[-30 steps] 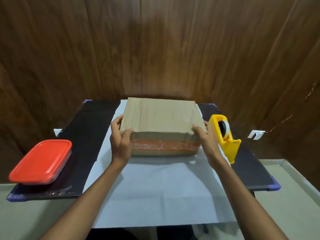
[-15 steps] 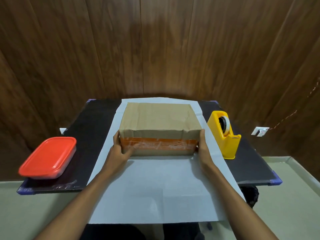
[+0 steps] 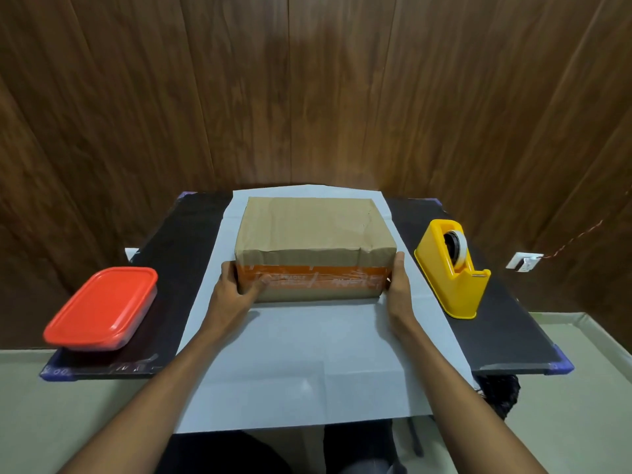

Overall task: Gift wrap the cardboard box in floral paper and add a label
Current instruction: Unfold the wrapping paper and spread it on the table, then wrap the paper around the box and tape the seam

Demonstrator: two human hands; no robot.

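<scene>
Head view: the box (image 3: 316,248), held up at its near corners a second ago, now sits flat at the far middle of the paper (image 3: 307,354), so wrapping can start. The left hand (image 3: 232,295) and right hand (image 3: 398,289) press its sides, fingers mostly straight. One box, one paper sheet, one tape dispenser (image 3: 453,268) right, one red container (image 3: 102,307) left

The cardboard box (image 3: 314,244) now rests flat on the paper (image 3: 307,354), both hands lowered to its sides.
</scene>
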